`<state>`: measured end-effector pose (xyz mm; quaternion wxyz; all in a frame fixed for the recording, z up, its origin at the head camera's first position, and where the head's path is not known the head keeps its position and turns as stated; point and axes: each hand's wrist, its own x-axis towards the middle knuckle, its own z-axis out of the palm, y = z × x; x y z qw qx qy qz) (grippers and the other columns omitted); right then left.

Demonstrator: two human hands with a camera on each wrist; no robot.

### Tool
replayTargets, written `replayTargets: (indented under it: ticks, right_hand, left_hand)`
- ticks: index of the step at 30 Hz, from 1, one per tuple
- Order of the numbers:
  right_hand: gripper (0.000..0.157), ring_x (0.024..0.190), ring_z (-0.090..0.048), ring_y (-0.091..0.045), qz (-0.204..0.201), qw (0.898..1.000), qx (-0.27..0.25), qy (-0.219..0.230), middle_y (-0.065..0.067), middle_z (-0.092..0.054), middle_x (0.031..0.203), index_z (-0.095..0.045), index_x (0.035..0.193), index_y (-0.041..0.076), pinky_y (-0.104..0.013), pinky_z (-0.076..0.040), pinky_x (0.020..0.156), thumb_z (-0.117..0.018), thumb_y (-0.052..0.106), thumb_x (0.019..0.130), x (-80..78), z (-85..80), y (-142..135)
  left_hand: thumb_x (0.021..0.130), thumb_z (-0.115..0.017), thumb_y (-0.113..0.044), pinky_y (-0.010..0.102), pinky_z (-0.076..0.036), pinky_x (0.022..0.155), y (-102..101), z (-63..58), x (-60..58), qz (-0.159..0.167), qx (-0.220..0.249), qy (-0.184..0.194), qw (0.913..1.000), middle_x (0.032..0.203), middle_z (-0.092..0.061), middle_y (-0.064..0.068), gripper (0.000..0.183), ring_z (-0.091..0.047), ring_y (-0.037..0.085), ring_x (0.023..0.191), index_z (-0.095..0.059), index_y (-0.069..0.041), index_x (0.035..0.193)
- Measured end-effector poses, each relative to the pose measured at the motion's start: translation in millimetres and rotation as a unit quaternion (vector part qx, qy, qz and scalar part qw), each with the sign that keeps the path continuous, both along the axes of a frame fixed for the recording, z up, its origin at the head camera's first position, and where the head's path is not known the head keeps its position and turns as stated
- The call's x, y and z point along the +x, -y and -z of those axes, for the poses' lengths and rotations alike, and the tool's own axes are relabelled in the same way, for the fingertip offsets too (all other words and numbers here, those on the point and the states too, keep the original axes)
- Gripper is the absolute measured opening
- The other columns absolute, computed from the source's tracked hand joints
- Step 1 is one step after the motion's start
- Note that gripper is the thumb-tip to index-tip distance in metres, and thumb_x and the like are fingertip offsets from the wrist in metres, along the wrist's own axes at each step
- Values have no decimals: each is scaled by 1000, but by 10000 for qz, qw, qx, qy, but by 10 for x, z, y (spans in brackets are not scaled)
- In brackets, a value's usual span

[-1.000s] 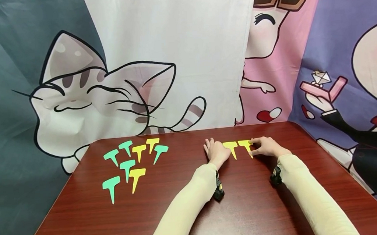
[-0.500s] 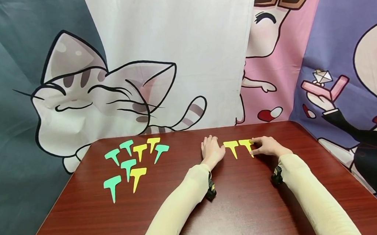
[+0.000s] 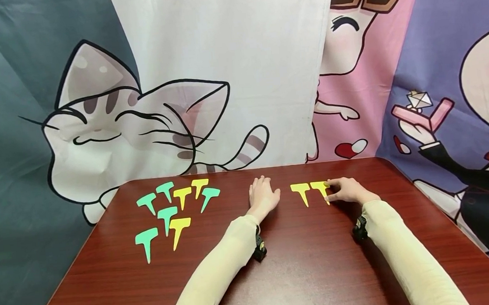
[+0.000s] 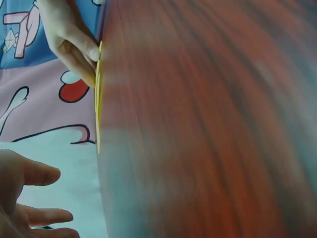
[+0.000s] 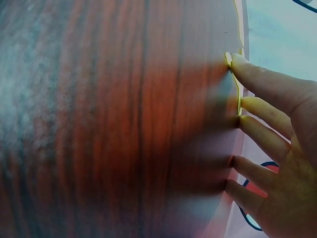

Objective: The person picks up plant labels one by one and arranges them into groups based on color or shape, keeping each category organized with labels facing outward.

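Two yellow T-shaped plant labels lie side by side on the right half of the table: a left label [image 3: 301, 189] and a right label [image 3: 319, 186]. My right hand [image 3: 346, 190] holds the right label, thumb near its stem tip and forefinger at its crossbar. In the right wrist view this label [image 5: 238, 94] shows as a thin edge between thumb and forefinger. My left hand [image 3: 263, 196] is to the left of both labels with its fingers spread and nothing in it. The left wrist view shows the left hand [image 4: 25, 198] apart from the labels.
On the table's left side lie several green plant labels [image 3: 146, 237] and three yellow plant labels [image 3: 180, 223], loosely scattered. The brown wooden table [image 3: 305, 272] ends at a printed cartoon backdrop [image 3: 236, 52].
My left hand has let go of the left yellow label and moved leftward from it, its fingers straightening. The right hand stays at the right label.
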<state>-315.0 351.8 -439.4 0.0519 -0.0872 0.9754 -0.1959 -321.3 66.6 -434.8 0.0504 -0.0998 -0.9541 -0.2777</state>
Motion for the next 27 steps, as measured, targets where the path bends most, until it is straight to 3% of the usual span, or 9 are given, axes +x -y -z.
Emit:
replayTargets:
  ticks: [14,27]
  right_hand:
    - [71,126,-41,-48,45,10000,55,-26,-27,-50,135,-53,134,3,-63,-33,102,-74,42,78,-11,10,-16]
    - [72,127,-39,-49,0,10000,96,-11,-25,-49,137,-53,134,3,-64,-33,101,-74,43,78,3,-1,-10]
  left_hand:
    - [90,-60,-29,49,-24,115,414,-30,-17,24,-132,-44,9999,147,-42,15,48,-29,32,141,-53,-6,132]
    - [90,-60,-27,49,-22,115,786,-74,38,-102,-202,-155,9996,147,-40,18,51,-28,33,142,-51,-2,133]
